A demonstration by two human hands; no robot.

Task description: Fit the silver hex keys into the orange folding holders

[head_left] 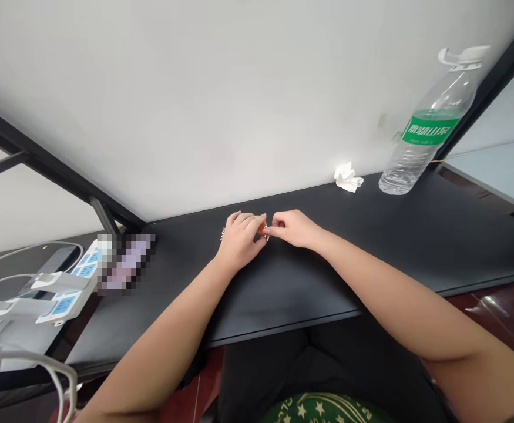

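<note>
Over the middle of the black desk (278, 288), my left hand (241, 238) is closed around a small orange-and-white packet (262, 228). Most of the packet is hidden under the palm and fingers; a striped, barcode-like end sticks out on the left. My right hand (295, 228) meets its right end, with thumb and forefinger pinched together there. Whether the pinch grips the packet itself or something tiny at its end is too small to tell.
A large clear water bottle (430, 128) with a green label stands at the back right, beside a crumpled white tissue (348, 177). On the left lie a blurred-out flat object (128, 261) and a white power strip (78, 282) with plugs and cables. Black metal posts flank the desk.
</note>
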